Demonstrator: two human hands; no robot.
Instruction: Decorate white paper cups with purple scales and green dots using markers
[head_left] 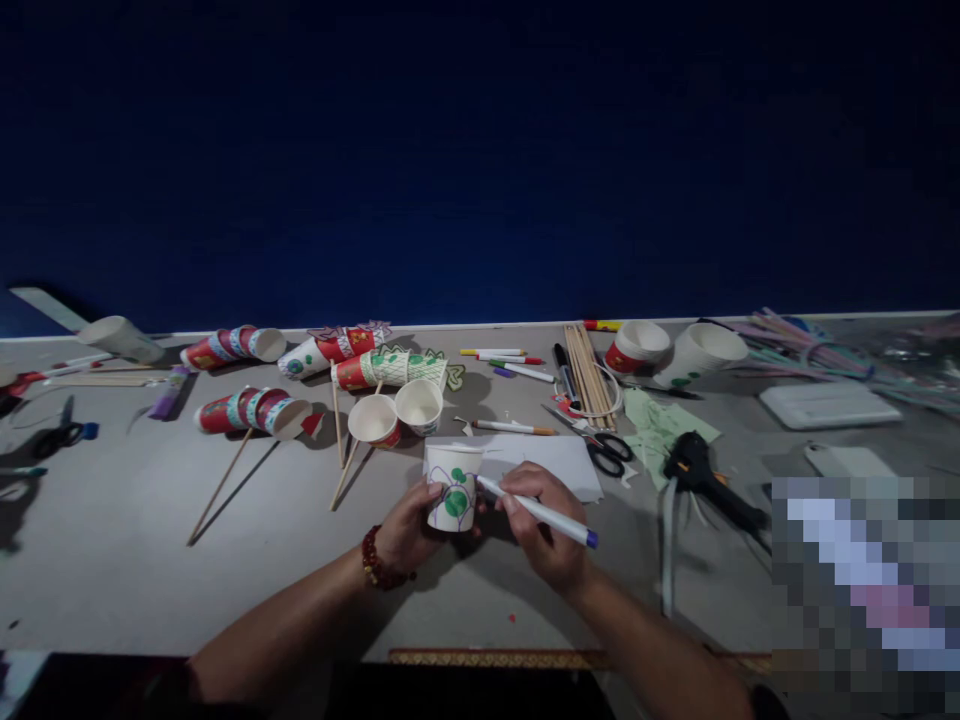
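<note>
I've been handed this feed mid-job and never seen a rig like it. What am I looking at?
There's no machine: one head-worn camera looks forward and down at a person's two bare hands. The left hand holds a white paper cup with green and purple drawing; the right hand holds a white marker, its tip at the cup's side, though contact is unclear. On the grey table lie wooden sticks, scissors and a black glue gun, among other things.
</note>
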